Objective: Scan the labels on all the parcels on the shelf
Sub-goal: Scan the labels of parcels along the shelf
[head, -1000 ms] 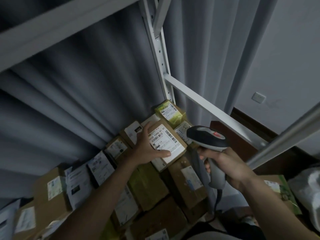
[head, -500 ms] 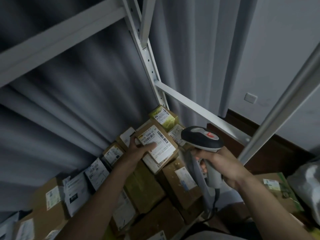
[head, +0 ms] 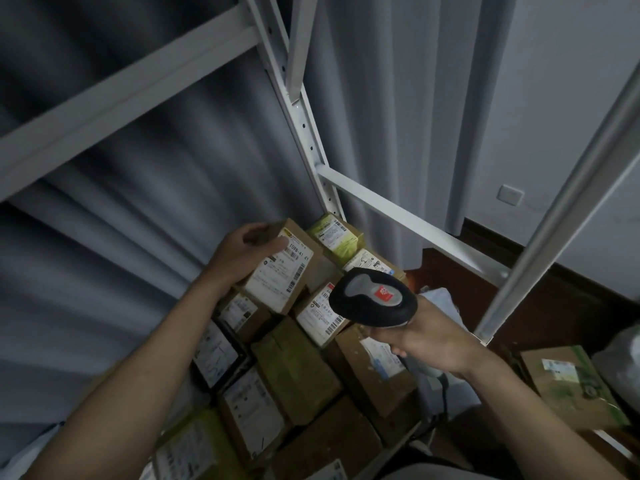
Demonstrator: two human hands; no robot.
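Several cardboard parcels with white labels lie packed on the shelf below me. My left hand (head: 242, 254) grips the top corner of a small brown parcel (head: 294, 271) near the back, with its white barcode label facing up. My right hand (head: 429, 337) holds a black and grey barcode scanner (head: 372, 301) by its handle, head turned toward that parcel and hovering just right of it. A yellow-green parcel (head: 336, 237) sits behind it by the upright, and another labelled box (head: 320, 315) lies partly under the scanner.
A white metal shelf upright (head: 304, 126) and crossbar (head: 408, 220) stand behind the parcels, a second upright (head: 561, 195) to the right. Grey curtain hangs behind. A green-printed box (head: 571, 382) and a plastic bag lie outside the shelf at the right.
My left hand has slid from the label's side up to the parcel's top corner and tilted it. The scanner has moved closer. My view has dropped nearer the shelf.
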